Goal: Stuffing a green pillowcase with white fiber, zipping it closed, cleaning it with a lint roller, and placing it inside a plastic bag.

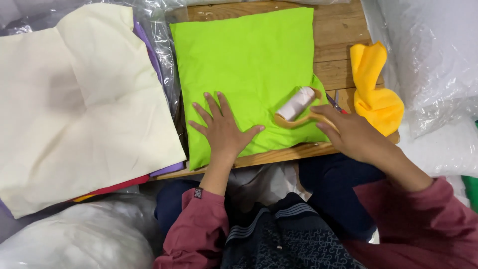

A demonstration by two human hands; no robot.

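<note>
We see one lime-green cushion cover [249, 69] lying flat on the wooden worktop [343, 35], its near edge close to the worktop's front edge. The left hand [224, 132] rests palm-down on the cover's lower middle — fingers [214, 104] spread wide and flat, gripping nothing. The right hand [356, 134] is at the cover's lower right corner, its fingers curled around the pale wooden handle of one lint roller [297, 105]; the white roll lies tilted on the green fabric, touching it. Just beyond the right hand we catch one small pair of scissors [334, 102] on the worktop, partly hidden. Beside them sits one crumpled yellow cloth [376, 89], at the worktop's right edge. To the left, a stack of fabric pieces — one large cream sheet [79, 104] on top, with purple, red and orange edges peeking from under it; we count three colours beneath. Clear plastic bags [433, 60] crowd the right side, and another lies at bottom left.
</note>
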